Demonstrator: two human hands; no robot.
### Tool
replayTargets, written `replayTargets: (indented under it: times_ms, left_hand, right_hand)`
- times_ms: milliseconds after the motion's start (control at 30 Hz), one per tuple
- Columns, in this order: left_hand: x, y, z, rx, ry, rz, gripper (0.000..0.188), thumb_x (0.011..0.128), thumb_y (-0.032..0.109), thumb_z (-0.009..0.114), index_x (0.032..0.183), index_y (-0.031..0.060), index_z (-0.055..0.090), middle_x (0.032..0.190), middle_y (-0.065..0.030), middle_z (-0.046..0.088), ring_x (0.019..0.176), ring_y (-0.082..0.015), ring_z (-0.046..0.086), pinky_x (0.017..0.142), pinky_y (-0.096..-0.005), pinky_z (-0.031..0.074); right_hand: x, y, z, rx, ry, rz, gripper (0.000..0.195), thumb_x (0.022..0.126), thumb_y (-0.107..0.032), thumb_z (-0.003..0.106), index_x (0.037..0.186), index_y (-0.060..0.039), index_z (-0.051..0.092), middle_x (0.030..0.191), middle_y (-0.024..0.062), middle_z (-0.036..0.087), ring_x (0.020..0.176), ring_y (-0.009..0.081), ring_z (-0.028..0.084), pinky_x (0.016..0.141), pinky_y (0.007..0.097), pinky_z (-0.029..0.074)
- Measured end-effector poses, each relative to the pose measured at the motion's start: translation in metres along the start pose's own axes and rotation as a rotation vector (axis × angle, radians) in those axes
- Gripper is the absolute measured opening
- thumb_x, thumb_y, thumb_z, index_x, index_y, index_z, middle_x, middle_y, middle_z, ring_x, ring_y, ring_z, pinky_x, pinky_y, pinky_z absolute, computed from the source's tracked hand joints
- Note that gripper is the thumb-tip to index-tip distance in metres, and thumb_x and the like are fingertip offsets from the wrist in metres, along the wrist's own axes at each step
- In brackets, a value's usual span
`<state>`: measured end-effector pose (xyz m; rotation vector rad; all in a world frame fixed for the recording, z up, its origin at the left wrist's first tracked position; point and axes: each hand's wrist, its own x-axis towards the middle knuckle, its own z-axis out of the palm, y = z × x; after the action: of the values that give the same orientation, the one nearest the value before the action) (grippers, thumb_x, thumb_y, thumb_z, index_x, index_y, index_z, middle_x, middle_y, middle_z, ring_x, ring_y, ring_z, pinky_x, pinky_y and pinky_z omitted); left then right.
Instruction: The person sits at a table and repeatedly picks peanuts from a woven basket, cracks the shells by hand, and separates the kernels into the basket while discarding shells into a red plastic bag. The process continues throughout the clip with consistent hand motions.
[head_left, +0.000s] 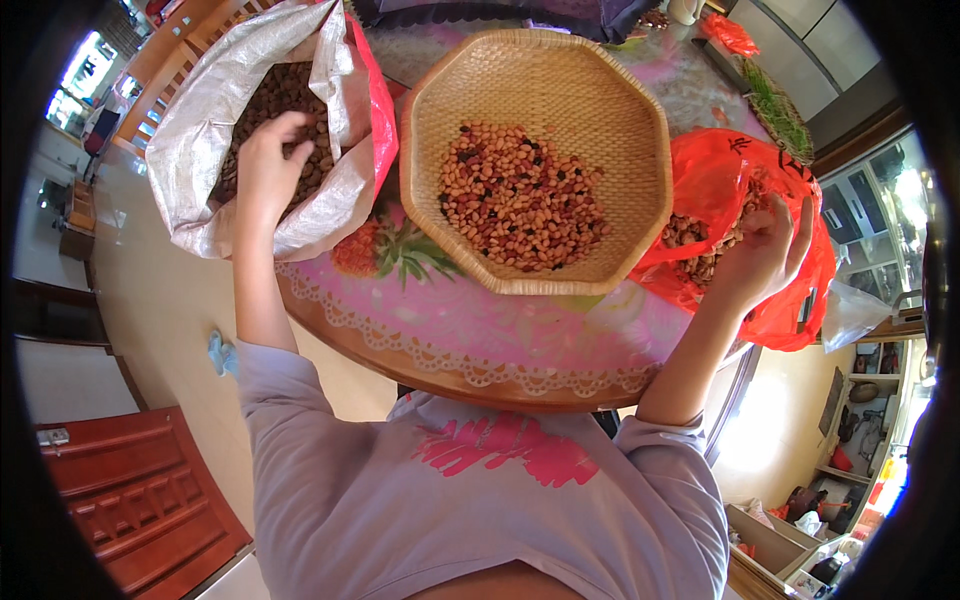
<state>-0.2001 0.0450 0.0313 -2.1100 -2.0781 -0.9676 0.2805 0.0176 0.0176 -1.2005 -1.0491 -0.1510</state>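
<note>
My left hand is inside the mouth of a white woven plastic sack, above brown unshelled peanuts. Its thumb and forefinger are apart, and nothing shows between them. An octagonal woven bamboo basket stands in the middle, with shelled peanuts in pale, red and dark tones heaped in it. Over at the right, my right hand reaches into a red plastic bag that holds peanut shells. Its thumb and forefinger are bent close together; whether they pinch something is unclear.
A patterned pink tablecloth covers the round-edged table. Wooden chair backs stand beyond the sack. A clear plastic bag hangs past the red bag. Green stalks lie in a tray at the far right.
</note>
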Motion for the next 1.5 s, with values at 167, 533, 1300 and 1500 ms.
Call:
replayTargets:
  times_ms: [167, 533, 1300, 1500]
  left_hand:
    - [0.001, -0.009, 0.017, 0.219, -0.06, 0.213, 0.037, 0.073, -0.005, 0.062, 0.109, -0.0017, 0.059, 0.12, -0.0221, 0.055, 0.108, -0.0399, 0.054, 0.09, -0.0388, 0.046]
    - [-0.009, 0.0, -0.016, -0.05, -0.193, -0.036, 0.02, 0.074, 0.002, 0.069, 0.093, -0.001, 0.065, 0.087, -0.0168, 0.067, 0.082, -0.0314, 0.066, 0.075, -0.0332, 0.049]
    - [-0.042, 0.171, 0.061, -1.434, -0.494, 0.098, 0.018, 0.081, -0.002, 0.068, 0.099, -0.0024, 0.065, 0.095, -0.0074, 0.066, 0.089, -0.0123, 0.064, 0.081, -0.0245, 0.053]
    - [-0.061, 0.165, 0.083, -1.381, -0.503, 0.126, 0.021, 0.081, -0.004, 0.068, 0.101, -0.0003, 0.063, 0.096, -0.0058, 0.064, 0.089, -0.011, 0.062, 0.08, -0.0243, 0.052]
  right_hand:
    - [-0.013, -0.047, 0.02, 0.412, -0.01, 0.179, 0.042, 0.088, 0.0, 0.051, 0.129, 0.0038, 0.043, 0.085, 0.0114, 0.063, 0.053, 0.0067, 0.047, 0.054, 0.019, 0.04]
    - [-0.02, -0.051, 0.022, 0.414, -0.131, 0.19, 0.039, 0.091, -0.001, 0.051, 0.129, 0.0043, 0.044, 0.082, 0.0088, 0.062, 0.053, 0.0066, 0.047, 0.057, 0.0203, 0.041]
    - [-0.072, -0.08, 0.04, 0.43, -0.937, 0.03, 0.034, 0.087, -0.011, 0.065, 0.117, 0.0029, 0.06, 0.079, 0.0114, 0.061, 0.068, 0.0171, 0.059, 0.063, 0.0282, 0.048]
    - [-0.069, -0.081, 0.039, 0.315, -1.032, -0.001, 0.026, 0.084, -0.005, 0.065, 0.108, 0.0042, 0.063, 0.074, 0.0137, 0.059, 0.064, 0.0219, 0.058, 0.06, 0.0311, 0.046]
